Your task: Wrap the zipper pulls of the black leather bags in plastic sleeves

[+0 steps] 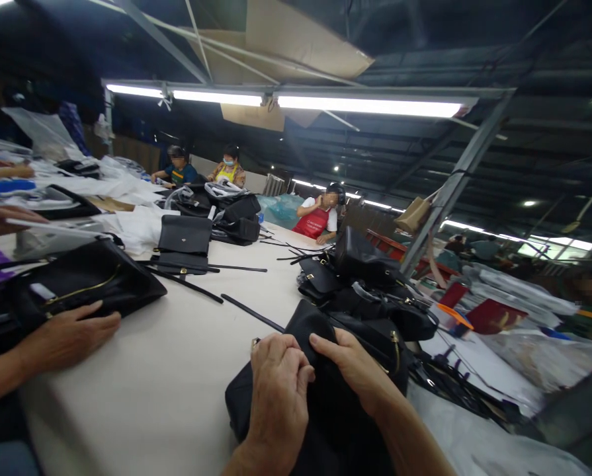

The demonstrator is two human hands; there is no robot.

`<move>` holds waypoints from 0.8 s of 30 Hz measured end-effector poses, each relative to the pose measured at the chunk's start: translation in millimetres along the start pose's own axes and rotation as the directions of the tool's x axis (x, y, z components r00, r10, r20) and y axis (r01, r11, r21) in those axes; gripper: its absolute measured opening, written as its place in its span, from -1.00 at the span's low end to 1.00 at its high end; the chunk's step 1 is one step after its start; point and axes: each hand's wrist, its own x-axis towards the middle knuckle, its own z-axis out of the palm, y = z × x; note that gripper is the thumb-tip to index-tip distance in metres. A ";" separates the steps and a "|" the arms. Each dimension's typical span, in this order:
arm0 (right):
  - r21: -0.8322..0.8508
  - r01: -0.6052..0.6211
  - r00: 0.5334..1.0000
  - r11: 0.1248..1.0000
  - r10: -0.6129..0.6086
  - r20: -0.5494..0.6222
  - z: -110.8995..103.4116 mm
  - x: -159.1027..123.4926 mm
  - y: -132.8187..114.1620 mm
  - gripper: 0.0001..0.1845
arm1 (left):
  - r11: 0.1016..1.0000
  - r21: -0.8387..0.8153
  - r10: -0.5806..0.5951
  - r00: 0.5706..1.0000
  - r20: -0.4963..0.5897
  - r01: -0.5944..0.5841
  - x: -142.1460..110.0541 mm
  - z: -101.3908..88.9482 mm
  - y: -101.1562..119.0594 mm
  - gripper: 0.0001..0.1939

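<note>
A black leather bag lies on the cream table directly in front of me. My left hand grips its upper edge from the left, and my right hand holds the same edge from the right. Most of the bag's underside is hidden by my hands and forearms. A gold zipper shows on the bag's right side. Thin black straps lie on the table to the upper left of my hands. A heap of black bags sits just beyond my right hand.
A co-worker's hand rests on a black zippered bag at my left. Further black bags and white wrapping lie along the table. Several people sit beyond it. Papers and plastic sheets lie to the right.
</note>
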 end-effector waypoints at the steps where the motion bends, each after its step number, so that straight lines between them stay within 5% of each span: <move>1: 0.005 0.000 1.000 1.000 0.000 0.001 0.8 0.2 0.0 -0.67 | 0.999 0.028 0.026 0.999 -0.030 -0.025 -0.1 1.0 -0.2 -0.81; 7: 0.011 0.038 0.999 0.999 -0.038 0.013 3.7 -0.7 -0.4 -0.65 | 0.985 0.098 0.154 0.978 -0.142 -0.141 -4.1 5.5 4.9 -0.80; 10: 0.015 0.044 0.999 0.999 -0.044 0.015 2.4 -2.4 -0.7 -0.66 | 0.995 -0.080 0.070 0.994 0.081 -0.064 -0.1 -13.3 4.4 -0.83; 13: 0.025 0.035 0.999 0.999 -0.035 0.024 0.4 -4.0 -0.9 -0.68 | 0.971 -0.239 0.065 0.929 0.364 0.026 15.4 -51.7 -17.0 -0.81; 14: 0.030 0.034 0.999 0.999 -0.034 0.028 0.4 -4.5 -1.0 -0.69 | 0.980 -0.198 0.057 0.933 0.354 0.015 22.9 -66.2 -29.5 -0.73; 16: 0.035 0.049 0.998 0.998 -0.050 0.039 2.6 -5.7 -1.3 -0.72 | 0.994 0.102 -0.058 0.988 0.142 0.044 38.8 -92.8 -58.4 -0.65; 19: 0.007 0.101 0.993 0.995 -0.101 0.065 12.2 -7.8 -1.8 -0.78 | 0.820 0.537 -0.136 0.978 -0.157 0.200 58.7 -117.9 -94.4 -0.72; 21: -0.048 0.141 0.988 0.989 -0.137 0.078 21.1 -8.9 -1.8 -0.82 | 0.746 0.623 -0.131 0.969 -0.208 0.234 67.7 -121.7 -103.8 -0.64; 24: -0.184 0.220 0.975 0.958 -0.217 0.040 32.9 -9.3 -0.3 -0.88 | 0.817 0.558 -0.085 0.988 -0.129 0.143 79.3 -110.4 -90.0 -0.78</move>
